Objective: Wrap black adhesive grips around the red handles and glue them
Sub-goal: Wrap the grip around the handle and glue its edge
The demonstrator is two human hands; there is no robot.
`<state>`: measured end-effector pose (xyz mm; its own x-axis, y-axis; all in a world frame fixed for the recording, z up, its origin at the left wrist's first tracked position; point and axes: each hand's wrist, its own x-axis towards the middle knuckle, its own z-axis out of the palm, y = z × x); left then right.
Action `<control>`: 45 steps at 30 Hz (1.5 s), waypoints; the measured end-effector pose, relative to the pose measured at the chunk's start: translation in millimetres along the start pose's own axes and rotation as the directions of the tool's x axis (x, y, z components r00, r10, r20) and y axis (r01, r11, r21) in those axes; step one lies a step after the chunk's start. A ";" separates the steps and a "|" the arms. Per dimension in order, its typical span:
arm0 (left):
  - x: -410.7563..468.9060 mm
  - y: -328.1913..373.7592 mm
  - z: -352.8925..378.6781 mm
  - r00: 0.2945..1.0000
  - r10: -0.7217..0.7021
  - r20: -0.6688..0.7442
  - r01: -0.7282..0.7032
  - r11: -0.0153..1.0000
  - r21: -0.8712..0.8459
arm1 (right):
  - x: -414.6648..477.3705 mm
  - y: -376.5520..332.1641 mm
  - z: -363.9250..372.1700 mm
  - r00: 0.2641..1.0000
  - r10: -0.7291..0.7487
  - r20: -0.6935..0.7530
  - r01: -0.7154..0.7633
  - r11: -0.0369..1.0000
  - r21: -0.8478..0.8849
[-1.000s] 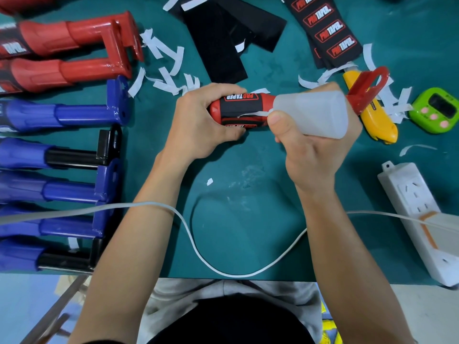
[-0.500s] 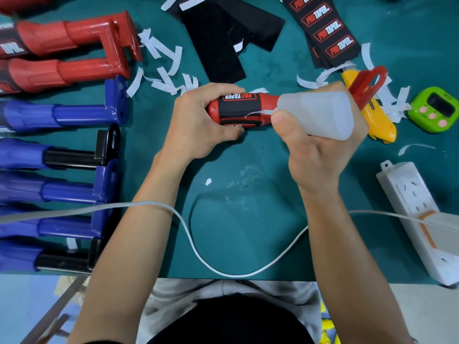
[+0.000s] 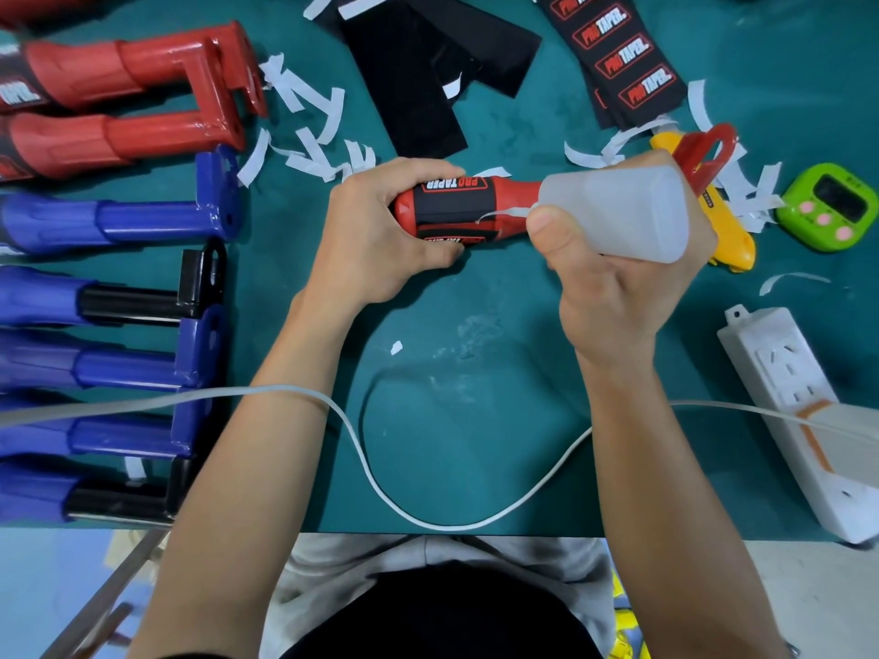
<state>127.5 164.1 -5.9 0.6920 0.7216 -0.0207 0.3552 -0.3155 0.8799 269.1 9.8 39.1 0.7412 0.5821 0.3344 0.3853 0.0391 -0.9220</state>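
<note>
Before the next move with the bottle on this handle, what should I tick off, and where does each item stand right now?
1. Handle held firm: the left hand grips its wrapped end. Ok.
2. Grip wrapped round the handle, logo facing up. Ok.
3. Bottle under control: the right hand holds it, nozzle end toward the grip's edge. Ok.
4. Nozzle tip on the seam: the contact is too small to make out. Cannot tell.
5. Grip edge free of scraps: a white strip curls out there. Not ok.
6. Glue coming out: none visible. Cannot tell.
</note>
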 end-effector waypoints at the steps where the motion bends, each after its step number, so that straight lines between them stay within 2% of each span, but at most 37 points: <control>1: -0.2 0.0 0.2 1.000 0.000 -0.001 0.000 1.000 0.000 | 0.0 -0.6 0.1 1.000 -0.001 0.000 0.001 1.000 0.005; 36: 1.0 -3.2 0.8 1.000 0.029 -0.008 -0.029 1.000 -0.010 | 5.0 -1.5 -4.4 0.998 -0.050 -0.032 0.051 0.998 0.047; 42: 0.8 -2.9 1.5 1.000 0.014 -0.005 -0.014 1.000 -0.016 | 7.4 -2.9 -3.0 0.987 0.147 -0.070 -0.123 0.955 0.270; 45: 0.8 -2.6 1.5 1.000 0.015 -0.002 -0.015 1.000 -0.014 | 4.9 -2.0 2.8 0.985 0.168 -0.048 -0.145 0.939 0.312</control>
<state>128.0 164.5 -8.8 0.6959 0.7181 -0.0062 0.3361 -0.3181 0.8865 270.5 14.8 42.1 0.8212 0.5404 0.1836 0.0829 0.2054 -0.9752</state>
